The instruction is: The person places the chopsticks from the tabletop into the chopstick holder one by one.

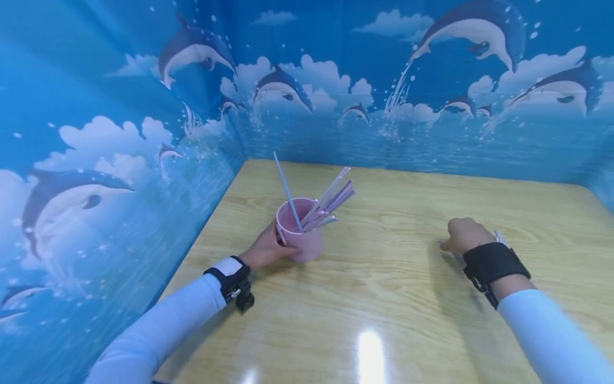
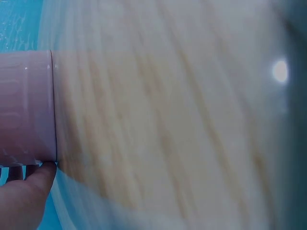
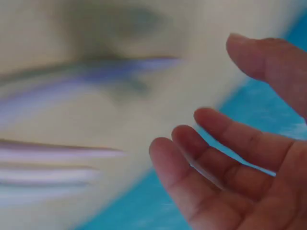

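A pink cup [image 1: 307, 245] stands on the table's left part, with several pink, purple and blue sticks [image 1: 331, 200] leaning in it. My left hand [image 1: 268, 248] grips the cup's side; in the left wrist view the thumb [image 2: 41, 184] lies against the cup [image 2: 29, 110] near its edge. Over the right part of the table is my right hand [image 1: 467, 234]. The right wrist view shows that hand [image 3: 240, 172] with thumb and fingers apart and nothing between them, beside several thin sticks [image 3: 57, 153]. In the head view the hand and wrist mostly hide these sticks.
The wooden table [image 1: 384, 224] reaches to a blue dolphin-print curtain [image 1: 326, 133] at the back and left. Light reflects off the table near its front. A black strap with a small device circles each wrist.
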A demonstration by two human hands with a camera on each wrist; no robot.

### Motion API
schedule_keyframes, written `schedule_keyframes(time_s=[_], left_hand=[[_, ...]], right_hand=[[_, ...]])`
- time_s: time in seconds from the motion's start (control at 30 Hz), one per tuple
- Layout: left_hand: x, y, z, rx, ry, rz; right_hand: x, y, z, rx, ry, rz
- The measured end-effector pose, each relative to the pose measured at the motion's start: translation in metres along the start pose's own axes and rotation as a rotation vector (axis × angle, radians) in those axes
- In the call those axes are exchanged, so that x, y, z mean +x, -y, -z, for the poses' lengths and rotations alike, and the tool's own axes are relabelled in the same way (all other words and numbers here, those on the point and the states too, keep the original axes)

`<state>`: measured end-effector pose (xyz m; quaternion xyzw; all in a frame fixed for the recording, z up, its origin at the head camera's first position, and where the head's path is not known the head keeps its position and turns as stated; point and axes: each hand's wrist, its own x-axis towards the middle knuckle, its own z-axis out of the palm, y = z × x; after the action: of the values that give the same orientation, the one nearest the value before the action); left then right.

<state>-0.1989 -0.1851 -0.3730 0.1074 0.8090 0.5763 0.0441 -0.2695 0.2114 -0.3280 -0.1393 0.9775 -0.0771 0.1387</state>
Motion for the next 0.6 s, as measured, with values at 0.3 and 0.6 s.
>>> schedule_keyframes(time_s=[0.3,0.6], left_hand=[[-0.001,-0.001,0.001,-0.016,0.005,-0.027],[0.002,0.006,0.001,0.006,-0.017,0.005]], right_hand=[[0.008,-0.028,-0.037,-0.010,-0.079,-0.027],[0.006,0.014,0.004,0.005,-0.272,0.105]])
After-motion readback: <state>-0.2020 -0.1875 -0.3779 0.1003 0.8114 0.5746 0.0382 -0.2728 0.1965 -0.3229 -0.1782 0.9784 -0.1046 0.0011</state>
